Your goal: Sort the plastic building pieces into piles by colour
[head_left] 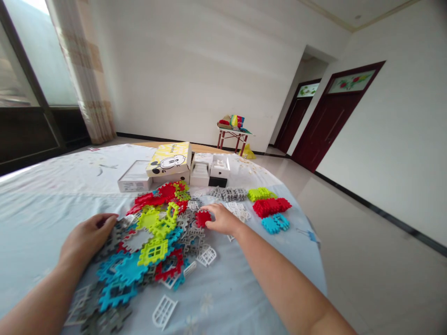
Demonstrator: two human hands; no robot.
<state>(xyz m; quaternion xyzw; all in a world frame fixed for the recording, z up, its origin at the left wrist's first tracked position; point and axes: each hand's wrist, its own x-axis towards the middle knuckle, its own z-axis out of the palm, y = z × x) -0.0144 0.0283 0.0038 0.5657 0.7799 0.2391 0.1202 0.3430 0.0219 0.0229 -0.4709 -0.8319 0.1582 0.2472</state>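
My right hand (221,218) reaches over the right side of a mixed pile and holds a red toothed plastic building piece (202,218) between thumb and fingers. My left hand (90,237) rests at the pile's left edge, fingers loosely bent and thumb a little apart, beside grey building pieces (111,244); no piece shows in it. Between the hands lie lime-green window pieces (153,251), blue pieces (131,268), a red frame piece (171,264) and more grey pieces. White arched window pieces (165,311) lie at the pile's near side.
Sorted on the right are a lime-green stack (261,193), a red stack (271,207), blue pieces (270,225) and a grey row (233,194). Behind the pile stand a yellow-and-white cartoon box (171,160) and white boxes (134,177). The cloth-covered table's (307,260) rounded edge runs along the right.
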